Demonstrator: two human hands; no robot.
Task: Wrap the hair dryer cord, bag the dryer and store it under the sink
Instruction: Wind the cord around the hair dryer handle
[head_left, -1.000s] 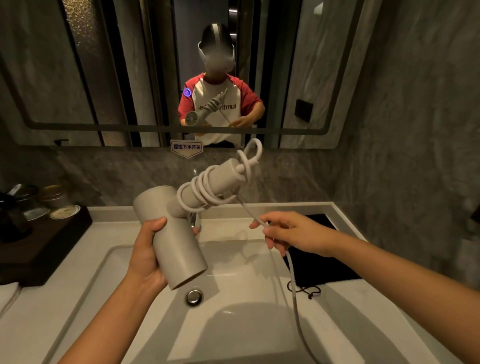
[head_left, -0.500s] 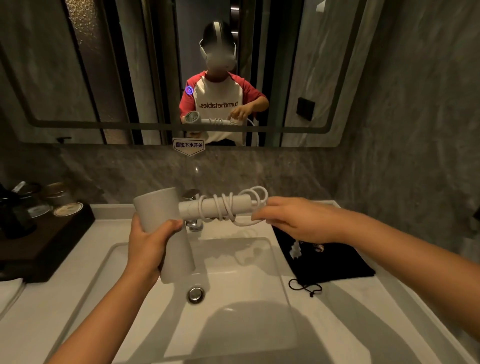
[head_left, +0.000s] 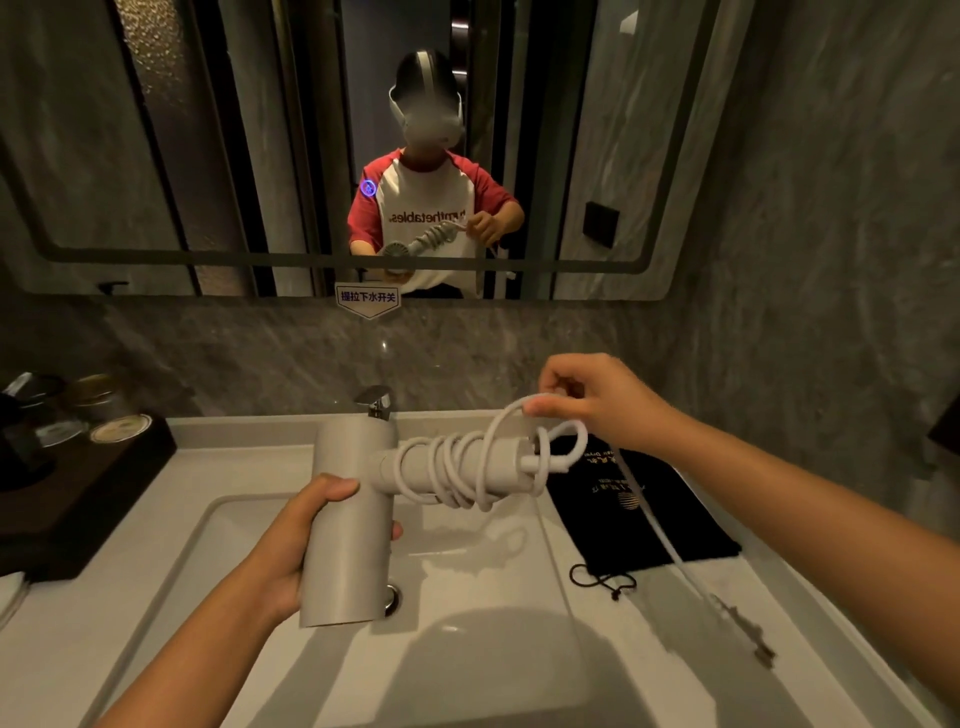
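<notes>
Still wrapping: above the sink (head_left: 182, 540), left hand (head_left: 291, 540) grips the dryer (head_left: 353, 519); right hand (head_left: 597, 400) pinches the cord (head_left: 457, 462), tail hanging. Next, wind that tail on.

We can't see the left grip's (head_left: 291, 540) fingers, hidden behind the dryer (head_left: 349, 519). The plug (head_left: 743, 631) trails off blurred below the right arm. Jars (head_left: 96, 402) at far left sit too dim to read, and both forearms run off frame.
</notes>
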